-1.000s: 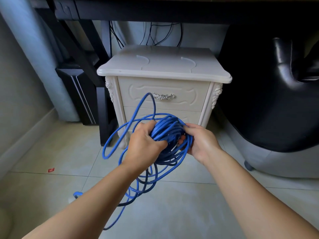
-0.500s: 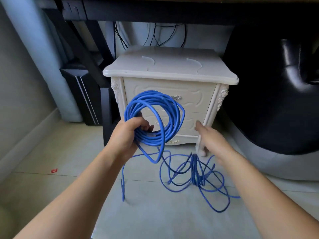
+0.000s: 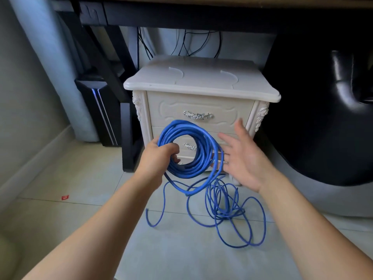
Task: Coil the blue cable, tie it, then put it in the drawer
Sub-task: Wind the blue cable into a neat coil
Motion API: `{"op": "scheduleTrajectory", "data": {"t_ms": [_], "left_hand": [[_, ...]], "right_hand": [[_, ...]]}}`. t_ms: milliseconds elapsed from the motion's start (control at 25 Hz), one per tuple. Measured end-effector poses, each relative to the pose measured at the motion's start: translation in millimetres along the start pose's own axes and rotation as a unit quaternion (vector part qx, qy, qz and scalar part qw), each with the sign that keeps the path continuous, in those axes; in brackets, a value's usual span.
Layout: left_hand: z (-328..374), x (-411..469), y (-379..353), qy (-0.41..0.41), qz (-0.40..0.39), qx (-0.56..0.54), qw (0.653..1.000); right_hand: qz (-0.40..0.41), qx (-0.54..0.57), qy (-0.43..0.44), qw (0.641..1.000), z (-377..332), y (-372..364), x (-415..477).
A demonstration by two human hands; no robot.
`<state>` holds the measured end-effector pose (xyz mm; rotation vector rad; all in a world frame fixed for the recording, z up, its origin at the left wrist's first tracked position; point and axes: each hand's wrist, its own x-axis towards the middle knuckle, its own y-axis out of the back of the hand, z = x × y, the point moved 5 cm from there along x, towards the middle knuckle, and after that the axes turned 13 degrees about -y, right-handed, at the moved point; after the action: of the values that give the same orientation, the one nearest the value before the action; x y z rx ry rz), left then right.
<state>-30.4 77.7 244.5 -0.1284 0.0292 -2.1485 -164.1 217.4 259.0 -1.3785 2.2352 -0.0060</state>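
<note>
Before nightstand, your left hand fingers clenched round blue cable coil; right hand fingers spread, empty. Loose slack tangled on floor. Risks: you yank slack, tangle knots; grip loosens, coil springs apart. Top drawer not yet open.

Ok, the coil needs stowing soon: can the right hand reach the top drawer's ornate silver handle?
Probably yes: the right hand is open, gripping nothing, and the silver handle sits uncovered above the blue cable coil in the left hand.
</note>
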Motion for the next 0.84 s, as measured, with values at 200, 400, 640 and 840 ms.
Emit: {"op": "scheduleTrajectory", "data": {"t_ms": [200, 400, 640, 840], "left_hand": [[8.3, -4.5, 2.0, -0.035, 0.033, 0.068, 0.997], [16.1, -7.1, -0.1, -0.07, 0.004, 0.154, 0.986], [30.0, -19.3, -14.8, -0.082, -0.211, 0.186, 0.956], [29.4, -17.0, -12.1, -0.052, -0.232, 0.11, 0.965]], "right_hand": [[0.014, -0.144, 0.025, 0.989, -1.3, -3.9, -14.2], [0.101, -0.398, 0.128, 0.903, -16.3, -15.9, -25.5], [0.152, -0.424, 0.167, 0.877, -0.8, -2.9, 6.2], [0.153, -0.341, 0.097, 0.922, 12.8, -5.2, 14.4]]}}
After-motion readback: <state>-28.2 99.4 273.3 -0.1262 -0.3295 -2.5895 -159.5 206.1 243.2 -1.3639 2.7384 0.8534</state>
